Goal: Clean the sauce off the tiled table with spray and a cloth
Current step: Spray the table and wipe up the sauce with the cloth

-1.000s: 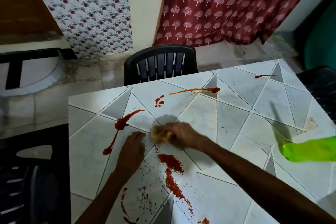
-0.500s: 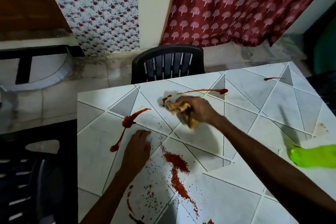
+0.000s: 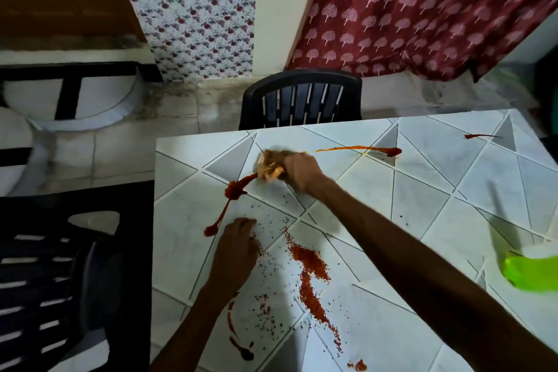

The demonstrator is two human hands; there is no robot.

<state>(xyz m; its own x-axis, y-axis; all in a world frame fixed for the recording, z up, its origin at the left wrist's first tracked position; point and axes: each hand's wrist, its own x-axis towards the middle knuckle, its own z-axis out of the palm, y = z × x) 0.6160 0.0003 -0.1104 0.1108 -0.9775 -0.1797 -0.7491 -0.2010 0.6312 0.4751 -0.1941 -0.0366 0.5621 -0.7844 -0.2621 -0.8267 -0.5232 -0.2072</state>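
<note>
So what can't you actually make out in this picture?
Head view only:
- The green spray bottle: cut off by the right edge; nozzle and label unseen.
- The cloth: motion-blurred and partly covered by the right hand; how soiled it is, unclear.
- The dark specks on the table: too small to identify.

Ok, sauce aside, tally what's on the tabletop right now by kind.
Hands: 2, the left hand and the right hand
Cloths: 1, the cloth gripped in the right hand
Bottles: 1, the green bottle at the right edge
Total: 4
</note>
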